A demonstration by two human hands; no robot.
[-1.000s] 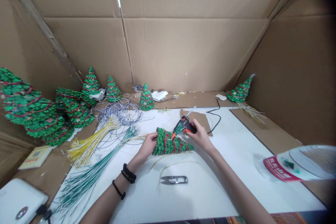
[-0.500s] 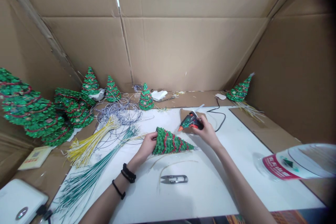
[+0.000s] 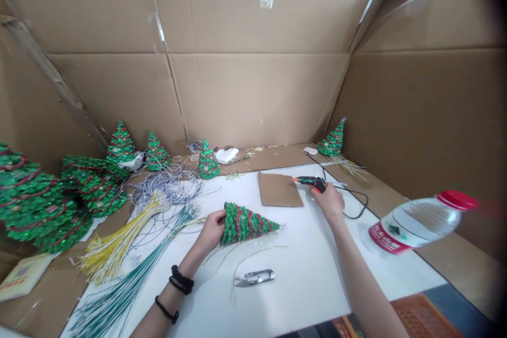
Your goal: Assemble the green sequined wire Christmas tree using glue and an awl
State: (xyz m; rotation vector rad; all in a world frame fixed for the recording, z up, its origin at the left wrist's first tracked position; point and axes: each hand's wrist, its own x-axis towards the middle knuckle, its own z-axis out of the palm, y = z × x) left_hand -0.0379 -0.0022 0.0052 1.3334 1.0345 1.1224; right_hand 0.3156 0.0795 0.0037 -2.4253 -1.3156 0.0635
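My left hand [image 3: 214,228] is closed on the wide base of a small green Christmas tree [image 3: 249,225], which lies on its side with its tip toward the right. Red garland winds around the tree. In my right hand [image 3: 329,200] is a black and orange glue gun [image 3: 312,182], its nozzle pointing left over the right edge of a square piece of cardboard [image 3: 279,190]. Nearer to me, a pair of thread snips [image 3: 255,278] lies on the white tabletop beside thin pale strands. My fingers partly hide the glue gun's handle.
Several decorated trees [image 3: 95,185] stand at the left and back. Bundles of yellow wire [image 3: 122,237] and green wire [image 3: 138,274] lie left, near tangled purple wire [image 3: 166,179]. At right stands a water bottle [image 3: 415,222]. The glue gun's cord [image 3: 362,203] loops behind my right hand. Cardboard walls [image 3: 253,95] surround the table.
My right hand has carried the glue gun right, away from the tree, and lowered it by the cardboard square. My left hand still holds the tree. The camera view has shifted.
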